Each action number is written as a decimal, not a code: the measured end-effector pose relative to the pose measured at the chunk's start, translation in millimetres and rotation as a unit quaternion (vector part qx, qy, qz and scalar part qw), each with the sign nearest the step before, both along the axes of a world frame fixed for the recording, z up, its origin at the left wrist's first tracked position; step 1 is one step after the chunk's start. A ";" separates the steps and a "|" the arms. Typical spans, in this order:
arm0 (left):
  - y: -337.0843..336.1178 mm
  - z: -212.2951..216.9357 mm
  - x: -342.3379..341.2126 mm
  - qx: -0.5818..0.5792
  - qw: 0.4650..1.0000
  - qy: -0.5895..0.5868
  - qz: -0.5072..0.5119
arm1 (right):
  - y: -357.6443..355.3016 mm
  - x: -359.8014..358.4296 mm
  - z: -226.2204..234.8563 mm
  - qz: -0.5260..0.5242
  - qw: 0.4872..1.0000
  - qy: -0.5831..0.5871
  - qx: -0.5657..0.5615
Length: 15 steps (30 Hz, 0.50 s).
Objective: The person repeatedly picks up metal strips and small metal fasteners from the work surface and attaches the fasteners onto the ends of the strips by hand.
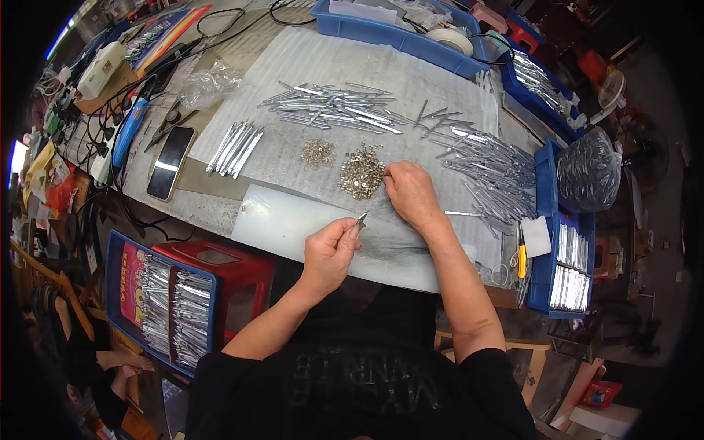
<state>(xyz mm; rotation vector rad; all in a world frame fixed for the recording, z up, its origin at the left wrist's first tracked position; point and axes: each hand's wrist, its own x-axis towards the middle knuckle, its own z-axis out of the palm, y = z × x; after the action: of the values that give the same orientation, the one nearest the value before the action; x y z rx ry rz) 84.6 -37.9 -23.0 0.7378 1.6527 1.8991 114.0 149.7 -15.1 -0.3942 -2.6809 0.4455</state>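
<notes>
My left hand (328, 255) is closed, pinching a slim metal piece (362, 217) whose pointed silver tip sticks out past the thumb; my fingers cover its other end. My right hand (411, 189) rests at the right edge of a pile of small shiny metal parts (360, 174), fingers curled together; whatever they hold is hidden. Left of that pile lies a smaller scatter of tiny gold-coloured parts (317, 152). Beyond both spreads a heap of slim silver metal sticks (334, 106), with another heap (491, 172) to the right and a neat row (235, 149) to the left.
A whitish board (286, 220) lies along the table's near edge. Left are a phone (171, 163) and cables. Blue trays of silver sticks stand at right (541, 242) and lower left (213, 323), near a yellow-handled cutter (522, 260). Another blue tray (396, 37) stands behind.
</notes>
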 end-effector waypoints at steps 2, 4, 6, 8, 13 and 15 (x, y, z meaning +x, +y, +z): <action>0.4 2.2 0.3 0.002 1.000 -0.002 -0.001 | 1.2 -0.2 -0.6 -0.009 1.000 -0.004 0.012; 0.2 7.5 0.3 -0.030 0.999 -0.014 0.013 | 2.9 0.0 -1.7 -0.020 0.999 -0.025 0.004; 0.6 7.7 0.5 -0.024 0.999 -0.017 0.011 | 3.9 1.4 -2.5 -0.023 1.000 -0.014 0.007; 0.2 7.1 0.4 -0.019 1.000 -0.021 0.010 | 2.9 3.4 -2.0 -0.026 1.000 -0.003 0.009; -0.2 5.2 0.2 -0.020 1.000 -0.013 0.013 | 3.4 13.0 11.2 0.023 0.999 -0.036 0.011; 0.2 1.1 0.0 -0.009 1.000 -0.002 0.003 | 8.9 16.2 15.0 0.019 0.999 -0.026 -0.022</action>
<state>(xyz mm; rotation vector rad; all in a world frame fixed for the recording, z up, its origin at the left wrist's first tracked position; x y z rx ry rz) 84.6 -37.6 -22.0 0.7221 1.6687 1.8874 130.2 158.6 -0.2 -0.3735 -2.7374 0.5137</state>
